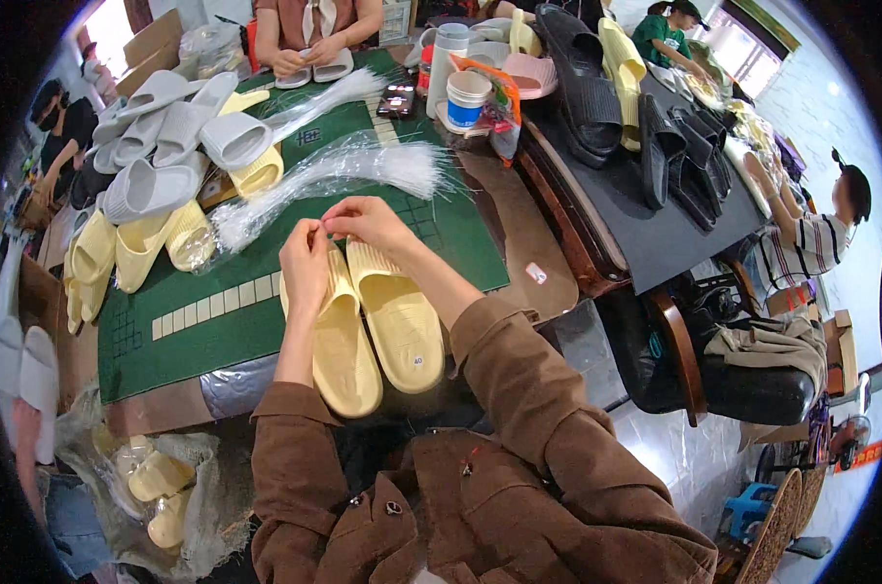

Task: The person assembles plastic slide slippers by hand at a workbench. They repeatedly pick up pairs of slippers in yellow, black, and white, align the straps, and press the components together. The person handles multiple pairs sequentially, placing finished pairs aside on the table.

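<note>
A pair of pale yellow slide sandals lies side by side at the near edge of the green mat (207, 341), toes away from me. The left slide (348, 375) partly overhangs the edge, and the right slide (402, 336) bears a small round sticker on its heel. Above their toes, my left hand (306, 268) and my right hand (371, 226) meet, fingertips pinched together. Whatever they pinch is too small to make out. Just beyond lies a bundle of clear thin plastic strands (329, 175) in a clear wrapper.
Grey slides (149, 190) and yellow slides (139, 248) pile up at the left. A second strand bundle (334, 97), a phone (397, 100) and a white-and-blue cup (467, 97) lie farther back. Black slides (582, 88) cover the right table. Across from me, a person's hands (309, 60) handle grey slides.
</note>
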### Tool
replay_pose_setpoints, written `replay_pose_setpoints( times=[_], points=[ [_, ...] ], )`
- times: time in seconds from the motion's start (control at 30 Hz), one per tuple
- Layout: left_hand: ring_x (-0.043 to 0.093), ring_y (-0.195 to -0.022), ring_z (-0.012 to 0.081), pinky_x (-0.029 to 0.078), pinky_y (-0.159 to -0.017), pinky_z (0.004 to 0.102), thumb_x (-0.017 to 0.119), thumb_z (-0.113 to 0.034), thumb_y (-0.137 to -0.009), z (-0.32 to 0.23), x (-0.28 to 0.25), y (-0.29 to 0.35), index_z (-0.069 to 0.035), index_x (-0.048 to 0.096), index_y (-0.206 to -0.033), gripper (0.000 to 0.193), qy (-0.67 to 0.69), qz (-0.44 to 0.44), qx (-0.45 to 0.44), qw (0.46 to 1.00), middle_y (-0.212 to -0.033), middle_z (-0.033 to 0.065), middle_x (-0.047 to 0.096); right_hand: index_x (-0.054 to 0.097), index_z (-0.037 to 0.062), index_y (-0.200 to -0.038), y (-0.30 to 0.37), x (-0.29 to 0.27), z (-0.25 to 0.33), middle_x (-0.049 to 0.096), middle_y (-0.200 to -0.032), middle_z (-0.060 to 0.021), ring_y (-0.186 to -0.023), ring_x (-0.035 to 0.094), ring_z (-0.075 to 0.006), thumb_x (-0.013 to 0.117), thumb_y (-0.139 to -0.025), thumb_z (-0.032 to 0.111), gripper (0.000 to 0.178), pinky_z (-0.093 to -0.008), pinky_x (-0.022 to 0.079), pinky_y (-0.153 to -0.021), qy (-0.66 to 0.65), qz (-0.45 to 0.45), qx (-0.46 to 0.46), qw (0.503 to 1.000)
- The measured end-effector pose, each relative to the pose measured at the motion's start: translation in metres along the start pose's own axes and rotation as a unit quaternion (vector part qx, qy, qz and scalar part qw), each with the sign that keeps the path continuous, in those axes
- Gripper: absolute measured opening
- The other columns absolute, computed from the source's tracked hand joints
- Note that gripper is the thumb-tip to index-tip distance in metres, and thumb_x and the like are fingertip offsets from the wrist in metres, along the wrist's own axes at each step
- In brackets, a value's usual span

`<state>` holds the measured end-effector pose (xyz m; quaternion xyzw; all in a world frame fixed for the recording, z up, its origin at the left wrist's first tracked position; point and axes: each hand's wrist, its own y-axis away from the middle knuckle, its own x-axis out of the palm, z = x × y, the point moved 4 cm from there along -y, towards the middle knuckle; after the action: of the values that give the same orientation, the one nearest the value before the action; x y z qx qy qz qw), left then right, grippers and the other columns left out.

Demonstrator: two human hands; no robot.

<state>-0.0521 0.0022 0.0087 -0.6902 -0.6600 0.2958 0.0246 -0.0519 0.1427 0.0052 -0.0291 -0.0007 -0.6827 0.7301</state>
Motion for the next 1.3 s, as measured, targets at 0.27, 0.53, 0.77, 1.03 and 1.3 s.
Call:
replay_pose_setpoints(
  times=[0.27,0.53,0.77,1.03,1.3],
  points=[
    [0.061,-0.079,0.0235,0.048,-0.072,0.0340,0.056,0.000,-0.086,-0.002,0.002,0.000,0.001,0.062,-0.096,0.012,-0.032,0.021,-0.013,0.999,-0.088,0.0117,0.064,0.070,0.0081,-0.099,0.005,-0.002,0.007,0.068,-0.095,0.0002,-0.082,0.059,-0.0066,0.060,-0.093,0.022,0.018,-0.0205,0.044,-0.065,0.015,-0.073,-0.012,0.997],
    [0.056,-0.103,0.0300,0.045,-0.089,0.0398,0.058,0.002,-0.082,-0.073,-0.020,0.005,-0.002,0.061,-0.108,0.027,-0.093,-0.022,0.201,0.975,-0.111,0.0140,0.058,0.051,0.0085,-0.095,0.015,-0.061,0.032,0.063,-0.094,-0.0068,-0.086,0.062,-0.0166,0.047,-0.101,0.029,0.022,-0.0337,0.058,-0.066,-0.273,-0.295,-0.173,0.899],
    [0.047,-0.117,0.0388,0.038,-0.098,0.0463,0.063,0.000,-0.080,-0.106,-0.036,0.103,-0.004,0.060,-0.115,0.036,-0.110,0.085,0.211,0.968,-0.124,0.0186,0.049,0.063,0.0087,-0.099,0.108,-0.231,0.140,0.058,-0.075,-0.0006,-0.053,0.040,-0.0044,0.054,-0.097,0.022,0.016,-0.0205,0.028,-0.044,-0.050,-0.452,-0.262,0.851],
    [0.031,-0.127,0.0516,0.025,-0.107,0.0580,0.065,-0.019,-0.085,-0.094,-0.018,0.168,-0.008,0.044,-0.139,0.058,-0.233,0.138,0.087,0.959,-0.138,0.0313,0.030,0.060,0.0091,-0.119,0.123,-0.363,0.103,0.053,-0.122,-0.0094,-0.045,0.029,-0.0027,0.060,-0.093,0.026,0.030,-0.0173,0.024,-0.039,-0.137,-0.402,-0.052,0.904],
    [0.041,-0.116,0.0497,0.029,-0.105,0.0574,0.059,-0.030,-0.088,-0.072,0.003,0.141,-0.004,0.046,-0.134,0.055,-0.272,0.152,0.078,0.947,-0.122,0.0301,0.042,0.047,0.0209,-0.141,0.101,-0.384,0.108,0.042,-0.139,-0.0141,-0.050,0.027,-0.0016,0.049,-0.100,0.030,0.042,-0.0152,0.025,-0.041,-0.115,-0.340,-0.069,0.931]
  ],
)
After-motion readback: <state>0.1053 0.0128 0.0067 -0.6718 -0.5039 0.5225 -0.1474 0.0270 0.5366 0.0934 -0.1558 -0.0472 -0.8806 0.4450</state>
